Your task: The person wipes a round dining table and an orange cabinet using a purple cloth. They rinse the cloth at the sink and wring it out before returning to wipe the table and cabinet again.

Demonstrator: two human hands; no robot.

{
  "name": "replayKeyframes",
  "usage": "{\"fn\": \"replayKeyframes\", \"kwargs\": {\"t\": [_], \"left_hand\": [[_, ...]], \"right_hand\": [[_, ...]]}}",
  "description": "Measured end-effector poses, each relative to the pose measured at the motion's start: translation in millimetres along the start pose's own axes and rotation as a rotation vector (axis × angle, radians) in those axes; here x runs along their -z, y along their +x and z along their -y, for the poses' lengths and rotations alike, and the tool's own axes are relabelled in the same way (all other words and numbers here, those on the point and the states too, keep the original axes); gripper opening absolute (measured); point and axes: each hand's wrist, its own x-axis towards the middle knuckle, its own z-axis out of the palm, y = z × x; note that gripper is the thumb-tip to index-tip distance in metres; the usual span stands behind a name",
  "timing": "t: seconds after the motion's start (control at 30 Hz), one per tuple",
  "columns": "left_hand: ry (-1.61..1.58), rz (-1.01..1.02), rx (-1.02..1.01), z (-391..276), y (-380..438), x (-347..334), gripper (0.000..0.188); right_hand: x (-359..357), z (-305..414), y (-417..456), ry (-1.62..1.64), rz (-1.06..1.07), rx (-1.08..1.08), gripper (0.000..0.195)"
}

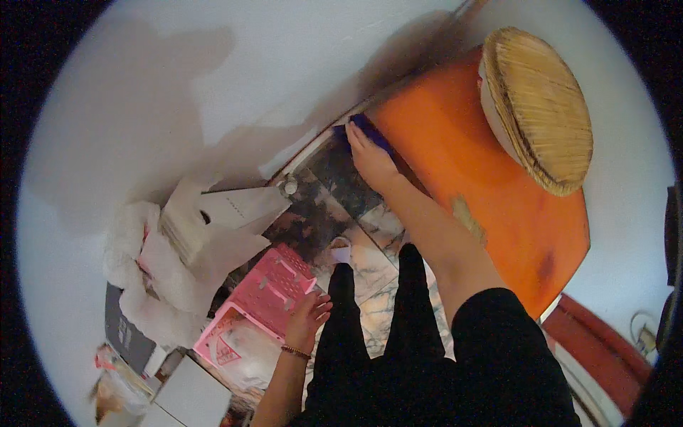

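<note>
At the far left edge of the orange tabletop (443, 128), my right hand (369, 159) holds a dark blue cloth (376, 136) against the table's edge, close to the wall. Part of the cloth is hidden beneath my fingers. My left hand (307, 319), with a beaded bracelet (295, 352) on its wrist, hangs low with its fingers apart and nothing in it. Nearest to it is a pink plastic basket (267, 291) on the floor; whether they touch I cannot tell. A clear plastic bag with red print (248, 349) lies at the basket.
A round woven straw lid (539, 107) covers a pale container on the tabletop. White foam wrapping (139, 256), a white carton (245, 205) and a dark grey box (125, 325) crowd the left. A red bench-like piece (592, 336) stands at right. Marbled tiles (373, 267) lie underfoot.
</note>
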Motion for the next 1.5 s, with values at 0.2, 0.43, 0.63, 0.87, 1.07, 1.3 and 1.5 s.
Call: {"fn": "replayKeyframes", "kwargs": {"t": [0.2,0.43,0.63,0.87,1.07,1.3,1.5], "left_hand": [[0.034,0.024,0.035,2.2,10.7,50.5,0.031],[0.245,0.130,-0.001,-0.7,17.2,40.1,0.025],[0.452,0.125,0.059,20.3,5.8,-11.2,0.025],[0.573,0.247,0.100,91.6,3.8,-43.0,0.023],[0.799,0.265,0.200,183.9,-27.1,-122.3,0.027],[1.177,0.256,0.234,265.9,-70.3,-196.0,0.032],[1.298,0.328,0.294,266.5,-74.9,-232.2,0.030]], "right_hand": [[5.3,-1.4,-108.6,0.024,0.157,-0.046,0.052],[47.5,2.1,-315.5,0.575,0.331,-0.427,0.072],[51.6,5.0,-445.4,0.569,0.397,-0.509,0.069],[54.4,3.7,-607.7,0.554,0.289,-0.580,0.066],[58.2,0.0,-732.5,0.497,0.214,-0.596,0.062],[54.7,21.7,-793.1,0.376,-0.011,-0.769,0.047],[34.6,68.0,-778.9,0.717,-0.736,-1.843,0.049]]}}
